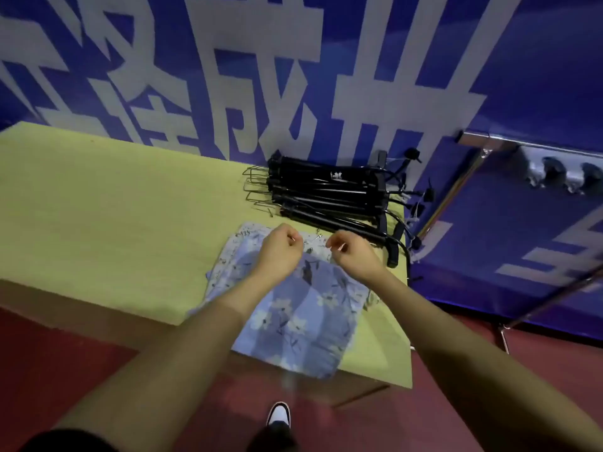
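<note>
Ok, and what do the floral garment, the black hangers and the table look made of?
The floral garment looks like thin, matte woven cloth, judging by its soft creases and limp edges. The hangers have black bodies with a slight sheen, probably plastic; their thin bent hooks look like metal wire. The table has a smooth, matte yellow-green top, likely laminated board, though not certain.

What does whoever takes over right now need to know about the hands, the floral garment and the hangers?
Left hand: fingers curled over the far end of the floral garment; can't tell whether it pinches cloth.
Right hand: the same, just beside it.
Garment: lies spread on the yellow table, reaching the table's near edge.
Black hangers: stacked behind the garment, neither hand touching them.
Done: garment laid out.
Left: probably fitting it onto a hanger; no hanger is in it yet.
</note>
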`<state>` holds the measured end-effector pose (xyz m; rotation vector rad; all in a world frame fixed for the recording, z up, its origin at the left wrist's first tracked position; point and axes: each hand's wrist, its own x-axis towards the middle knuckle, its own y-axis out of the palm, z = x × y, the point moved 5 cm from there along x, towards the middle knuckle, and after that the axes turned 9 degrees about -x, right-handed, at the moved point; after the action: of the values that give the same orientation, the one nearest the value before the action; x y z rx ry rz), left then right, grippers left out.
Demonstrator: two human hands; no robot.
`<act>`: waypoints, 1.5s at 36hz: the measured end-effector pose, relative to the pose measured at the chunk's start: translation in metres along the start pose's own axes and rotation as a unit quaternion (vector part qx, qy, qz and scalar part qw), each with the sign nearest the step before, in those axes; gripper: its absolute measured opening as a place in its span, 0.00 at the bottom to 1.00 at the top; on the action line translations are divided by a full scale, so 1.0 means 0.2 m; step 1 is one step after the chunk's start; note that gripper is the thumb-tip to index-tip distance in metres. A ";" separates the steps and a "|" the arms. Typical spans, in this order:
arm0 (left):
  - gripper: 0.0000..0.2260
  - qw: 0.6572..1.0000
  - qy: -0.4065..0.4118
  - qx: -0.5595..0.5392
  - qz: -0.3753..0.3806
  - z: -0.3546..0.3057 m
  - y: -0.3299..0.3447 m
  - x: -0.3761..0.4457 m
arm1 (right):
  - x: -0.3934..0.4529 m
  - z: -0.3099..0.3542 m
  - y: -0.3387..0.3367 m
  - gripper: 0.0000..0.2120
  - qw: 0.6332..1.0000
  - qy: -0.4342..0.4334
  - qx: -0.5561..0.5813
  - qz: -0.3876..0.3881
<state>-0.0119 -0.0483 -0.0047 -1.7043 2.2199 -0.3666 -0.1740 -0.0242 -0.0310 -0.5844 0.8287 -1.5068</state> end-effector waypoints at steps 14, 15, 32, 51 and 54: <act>0.13 0.972 -0.020 0.172 0.158 0.30 0.36 -0.22 | -0.29 -0.28 0.15 0.26 0.954 -0.082 -0.222 0.182; 0.15 0.967 -0.022 0.193 0.164 0.31 0.37 -0.23 | -0.30 -0.29 0.15 0.27 0.954 -0.081 -0.222 0.183; 0.14 0.985 0.087 0.151 0.000 0.05 0.29 -0.27 | -0.21 -0.02 -0.01 0.10 0.994 -0.068 -0.063 -0.053; 0.06 0.996 0.070 0.053 -0.017 -0.09 0.03 -0.25 | -0.15 0.29 -0.02 0.06 0.970 -0.002 0.232 -0.072; 0.05 0.994 0.081 0.056 -0.041 -0.09 0.00 -0.26 | -0.16 0.32 0.00 0.06 0.979 -0.020 0.190 -0.075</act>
<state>-0.0074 0.0020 0.0174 -1.7644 2.1974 -0.6574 -0.1210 -0.0031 0.0108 -0.3960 0.4528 -1.7311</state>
